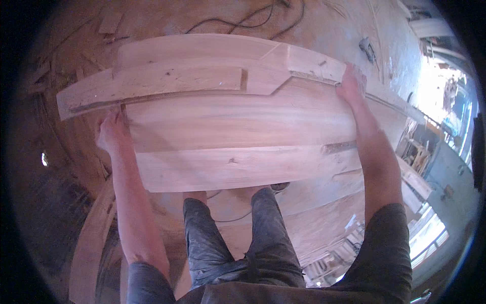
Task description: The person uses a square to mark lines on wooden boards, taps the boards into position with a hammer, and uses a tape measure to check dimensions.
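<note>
In front of my legs is a broad, pale wooden panel (pixel 233 121) made of wide boards. A long wooden rail (pixel 167 83) with a stepped, angled cut-out runs across its far part and sticks out past both sides. My left hand (pixel 114 133) is closed on the panel's left edge, just below the rail; its fingertips are partly hidden. On the right, my right hand (pixel 353 83) is closed over the rail, its fingers reaching across to the far side. A dark knot (pixel 232 160) marks the panel's near board.
Dark cables (pixel 243 24) trail over the dusty floor beyond the panel. A small dark tool (pixel 368 49) lies at the far right. Long boards (pixel 91 248) lean at the lower left. Stacked wood pieces (pixel 331 261) are at the lower right, near a grey-green surface (pixel 450 177).
</note>
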Demonstrator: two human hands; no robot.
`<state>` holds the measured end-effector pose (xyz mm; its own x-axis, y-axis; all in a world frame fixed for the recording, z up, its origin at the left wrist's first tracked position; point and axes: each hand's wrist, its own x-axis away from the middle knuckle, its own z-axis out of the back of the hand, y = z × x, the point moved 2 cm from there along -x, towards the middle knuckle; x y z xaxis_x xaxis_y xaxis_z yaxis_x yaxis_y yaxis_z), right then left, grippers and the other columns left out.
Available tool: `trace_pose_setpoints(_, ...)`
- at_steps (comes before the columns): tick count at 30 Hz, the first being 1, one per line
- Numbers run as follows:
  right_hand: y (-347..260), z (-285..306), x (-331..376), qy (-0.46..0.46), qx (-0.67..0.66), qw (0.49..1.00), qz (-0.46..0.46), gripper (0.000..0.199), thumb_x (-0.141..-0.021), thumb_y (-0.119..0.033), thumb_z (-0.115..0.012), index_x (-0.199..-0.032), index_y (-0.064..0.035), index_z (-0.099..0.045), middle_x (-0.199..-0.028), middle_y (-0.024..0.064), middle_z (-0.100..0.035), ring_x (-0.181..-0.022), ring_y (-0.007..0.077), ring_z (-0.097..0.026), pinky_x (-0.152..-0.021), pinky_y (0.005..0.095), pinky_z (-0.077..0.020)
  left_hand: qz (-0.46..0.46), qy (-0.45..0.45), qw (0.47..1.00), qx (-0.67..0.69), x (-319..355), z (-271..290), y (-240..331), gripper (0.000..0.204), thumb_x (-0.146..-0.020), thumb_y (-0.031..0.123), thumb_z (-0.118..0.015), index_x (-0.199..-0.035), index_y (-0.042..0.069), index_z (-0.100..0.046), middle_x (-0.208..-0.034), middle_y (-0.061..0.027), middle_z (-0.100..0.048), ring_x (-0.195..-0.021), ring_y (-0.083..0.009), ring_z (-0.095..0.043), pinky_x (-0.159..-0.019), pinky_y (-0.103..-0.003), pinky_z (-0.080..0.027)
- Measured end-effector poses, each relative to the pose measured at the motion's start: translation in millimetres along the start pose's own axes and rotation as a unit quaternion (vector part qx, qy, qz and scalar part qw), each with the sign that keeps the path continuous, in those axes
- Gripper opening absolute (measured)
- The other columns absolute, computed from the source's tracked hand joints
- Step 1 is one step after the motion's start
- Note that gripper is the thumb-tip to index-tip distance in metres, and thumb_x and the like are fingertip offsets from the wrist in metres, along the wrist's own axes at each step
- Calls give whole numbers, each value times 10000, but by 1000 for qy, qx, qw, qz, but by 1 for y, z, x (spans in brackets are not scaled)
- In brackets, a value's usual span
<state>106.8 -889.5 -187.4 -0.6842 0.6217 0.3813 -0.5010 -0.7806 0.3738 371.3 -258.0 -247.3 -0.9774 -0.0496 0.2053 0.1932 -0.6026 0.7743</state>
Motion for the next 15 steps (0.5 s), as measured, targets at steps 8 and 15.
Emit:
trace_pose_setpoints(8,13,1,12,53,-33,998,-1,759,-714,-242,-789,-1345,-40,-420,-1278,153,-499,-1250,321,-461,-1045,513,-328,-274,-50,957,-81,72,-154,201,511,-869,216,-716,-1281,-33,-547,-1365,-202,-526,-1270,-310,-485,-1090,-402,-361)
trace_pose_setpoints(15,18,-6,12,70,-58,996,2,700,-723,-139,-741,-1333,-30,-414,-1215,146,-506,-1214,313,-462,-1005,491,-330,-419,-73,855,-297,94,-254,224,477,-958,337,-520,-1338,49,-523,-1373,-182,-505,-1329,-377,-397,-1145,-516,-248)
